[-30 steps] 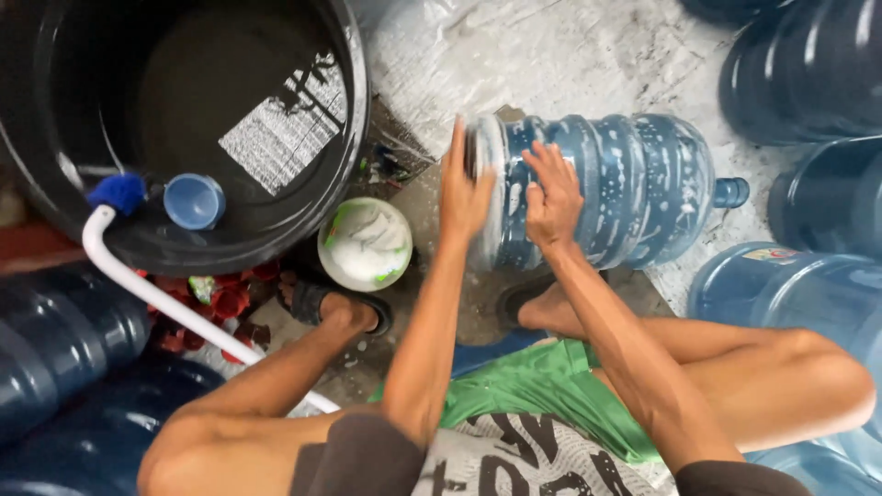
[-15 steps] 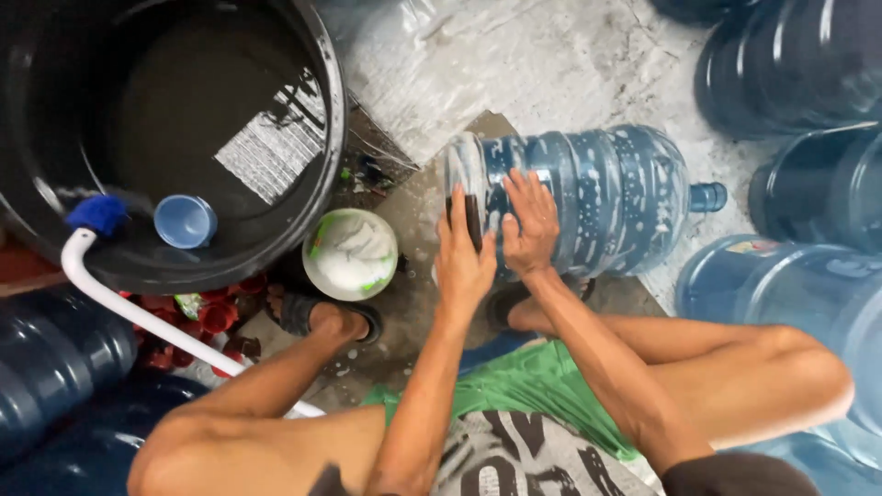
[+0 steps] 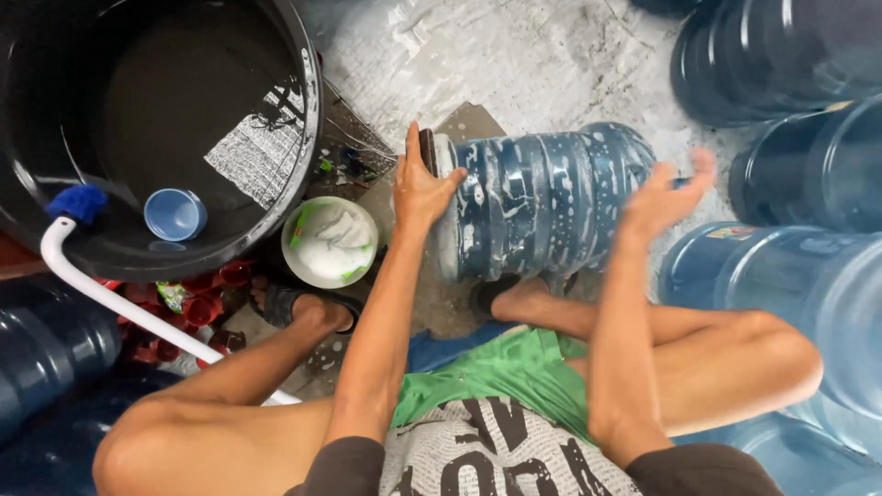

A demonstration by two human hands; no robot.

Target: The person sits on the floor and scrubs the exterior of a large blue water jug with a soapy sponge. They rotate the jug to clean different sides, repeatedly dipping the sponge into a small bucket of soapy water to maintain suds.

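Big blue plastic water jug, ribbed and streaked with white suds, lies on its side on the wet grey concrete floor, roughly in the middle of it and right in front of the squatting person's knees. Its flat bottom end points left, its neck points right.

Left hand is flat on that bottom end, fingers spread and thumb hooked over the rim, pressing rather than gripping. Right hand is open with fingers loosely fanned, at the neck end of the jug; it's a bit blurred, so I can't tell if it's actually touching the plastic or just above it.

Space is tight. Just left of the jug's bottom end sits a small white round tub of soapy paste, and beyond that the rim of a large black round basin with a little blue plastic cup floating in it. A white pipe with a blue end hooks over the basin's near edge. More dark blue water jugs crowd the right side, close to the neck. The only open bit of floor is the patch along the far edge, above the jug.
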